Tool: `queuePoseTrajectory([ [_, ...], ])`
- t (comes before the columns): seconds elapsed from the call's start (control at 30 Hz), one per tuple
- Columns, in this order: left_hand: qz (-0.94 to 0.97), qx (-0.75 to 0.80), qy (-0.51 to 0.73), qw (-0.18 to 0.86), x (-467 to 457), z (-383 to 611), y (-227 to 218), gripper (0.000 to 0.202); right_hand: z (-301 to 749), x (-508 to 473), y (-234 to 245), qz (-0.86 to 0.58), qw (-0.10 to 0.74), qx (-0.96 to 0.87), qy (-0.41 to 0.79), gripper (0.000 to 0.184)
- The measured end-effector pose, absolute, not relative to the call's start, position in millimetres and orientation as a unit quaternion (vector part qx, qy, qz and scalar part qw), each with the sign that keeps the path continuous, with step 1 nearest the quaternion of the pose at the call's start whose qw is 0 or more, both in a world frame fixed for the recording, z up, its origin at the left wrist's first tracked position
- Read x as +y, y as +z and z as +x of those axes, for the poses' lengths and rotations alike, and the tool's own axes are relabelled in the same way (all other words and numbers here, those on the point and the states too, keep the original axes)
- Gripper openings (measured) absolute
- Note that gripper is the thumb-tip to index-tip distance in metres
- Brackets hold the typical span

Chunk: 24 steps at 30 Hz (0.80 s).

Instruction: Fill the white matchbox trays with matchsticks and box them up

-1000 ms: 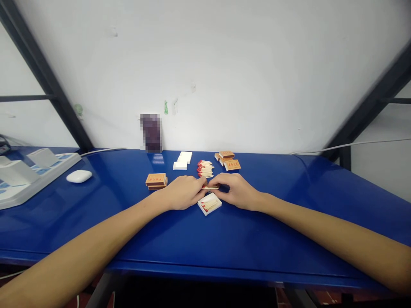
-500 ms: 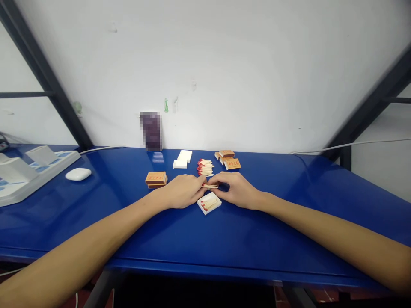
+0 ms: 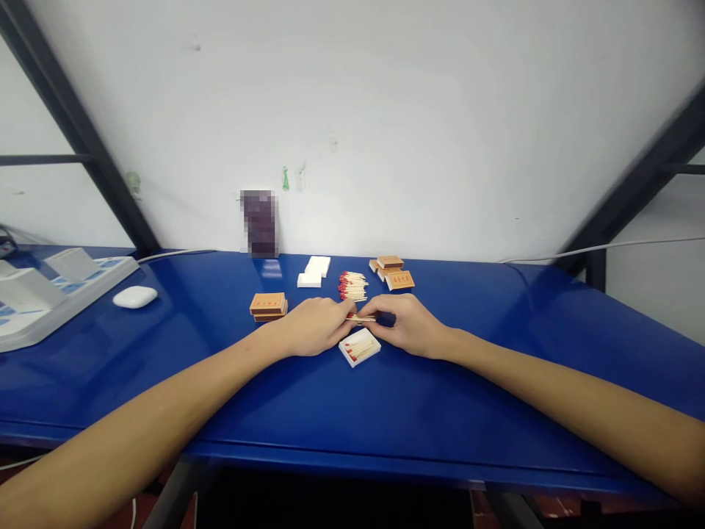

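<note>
Both my hands rest on the blue table (image 3: pixel 341 411) with a small bundle of matches (image 3: pixel 362 317) pinched between them. My left hand (image 3: pixel 313 328) grips the red-tipped end and my right hand (image 3: pixel 405 324) grips the other end. Just below the bundle lies an open white matchbox tray (image 3: pixel 360 347) with a few matches in it. A loose pile of red-tipped matches (image 3: pixel 352 286) lies just beyond my hands.
Stacked orange matchbox sleeves (image 3: pixel 268 306) sit left of my hands, more orange matchbox sleeves (image 3: pixel 393 272) at the back right. Empty white trays (image 3: pixel 313 272) lie near the wall. A white earbud case (image 3: pixel 135 297) and a grey device (image 3: pixel 49 290) are far left.
Hardly anything has moved; my hands keep hold of the bundle of matches over the tray, with only a slight shift of the view.
</note>
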<state>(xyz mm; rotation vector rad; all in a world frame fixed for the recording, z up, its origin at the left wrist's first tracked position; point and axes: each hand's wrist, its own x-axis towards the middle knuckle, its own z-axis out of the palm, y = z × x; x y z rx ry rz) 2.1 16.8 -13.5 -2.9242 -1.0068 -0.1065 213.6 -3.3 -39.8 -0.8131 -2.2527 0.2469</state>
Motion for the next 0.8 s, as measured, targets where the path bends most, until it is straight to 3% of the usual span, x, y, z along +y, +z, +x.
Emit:
queuePoseTrajectory([
  [0.8,-0.942,-0.311,-0.108,-0.068,14.6,-4.5,-5.5,0.020,214.5,0.1,-37.2,-0.366,0.384,-0.819,0.217,0.014],
])
